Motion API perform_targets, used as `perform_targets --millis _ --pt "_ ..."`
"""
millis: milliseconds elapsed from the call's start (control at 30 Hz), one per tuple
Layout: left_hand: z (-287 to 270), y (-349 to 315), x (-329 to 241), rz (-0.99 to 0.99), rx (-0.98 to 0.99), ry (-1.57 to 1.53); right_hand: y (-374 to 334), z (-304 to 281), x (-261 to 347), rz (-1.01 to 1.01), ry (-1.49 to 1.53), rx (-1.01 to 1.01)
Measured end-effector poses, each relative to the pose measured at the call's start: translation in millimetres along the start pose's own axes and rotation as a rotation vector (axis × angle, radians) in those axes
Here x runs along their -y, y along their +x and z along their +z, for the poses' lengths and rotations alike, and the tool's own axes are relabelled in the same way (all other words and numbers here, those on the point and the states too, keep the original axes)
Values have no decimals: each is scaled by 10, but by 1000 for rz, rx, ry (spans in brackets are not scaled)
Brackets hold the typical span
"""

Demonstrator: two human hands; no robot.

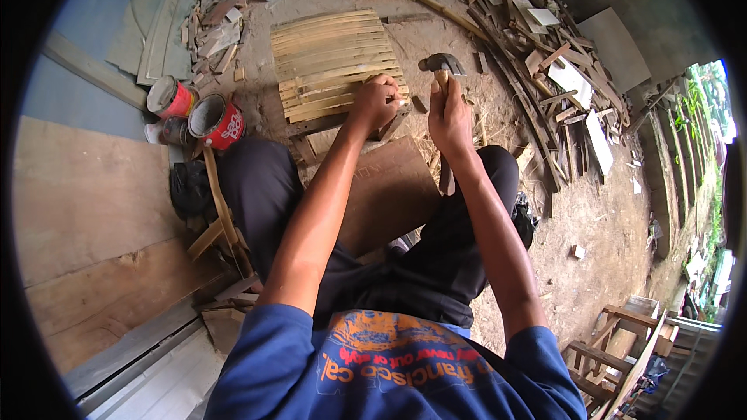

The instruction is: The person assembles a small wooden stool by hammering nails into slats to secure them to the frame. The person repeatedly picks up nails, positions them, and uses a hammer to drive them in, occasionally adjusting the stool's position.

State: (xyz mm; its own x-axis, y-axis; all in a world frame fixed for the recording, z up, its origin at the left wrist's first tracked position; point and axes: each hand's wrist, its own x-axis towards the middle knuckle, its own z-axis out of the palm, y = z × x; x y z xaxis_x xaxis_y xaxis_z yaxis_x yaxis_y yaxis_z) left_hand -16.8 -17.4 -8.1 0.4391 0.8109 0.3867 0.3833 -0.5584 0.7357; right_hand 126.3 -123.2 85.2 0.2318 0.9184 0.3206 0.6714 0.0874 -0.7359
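In the head view, the right hand [451,120] is gripping a claw hammer [441,64]; the left hand [377,101] is curling at the near right corner of a slatted wooden panel [333,54], its pinch impossible to tell; the panel is lying beyond the knees [255,169]; red cans [229,129] are standing left.

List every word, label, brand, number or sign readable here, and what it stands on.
Blue shirt: orange and red lettering, not copied here.
Nearer red can: white lettering, not copied here.
Farther red can: marking too small to read.
Brown board: faint marks, unreadable.
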Motion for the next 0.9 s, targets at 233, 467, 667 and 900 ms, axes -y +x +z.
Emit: perform_targets --millis 233,467,667,900 --pt "-12 15 25 49 -24 2 112 -14 -28 -42 -76 84" --pt "14 57 -55 2 -51 -31 205 -66 -150 -85 -264 176" --pt "8 47 -30 23 -23 -8 155 -30 -107 61 -125 130" --pt "18 29 -62 -18 -65 -22 10 56 -24 1 57 5"
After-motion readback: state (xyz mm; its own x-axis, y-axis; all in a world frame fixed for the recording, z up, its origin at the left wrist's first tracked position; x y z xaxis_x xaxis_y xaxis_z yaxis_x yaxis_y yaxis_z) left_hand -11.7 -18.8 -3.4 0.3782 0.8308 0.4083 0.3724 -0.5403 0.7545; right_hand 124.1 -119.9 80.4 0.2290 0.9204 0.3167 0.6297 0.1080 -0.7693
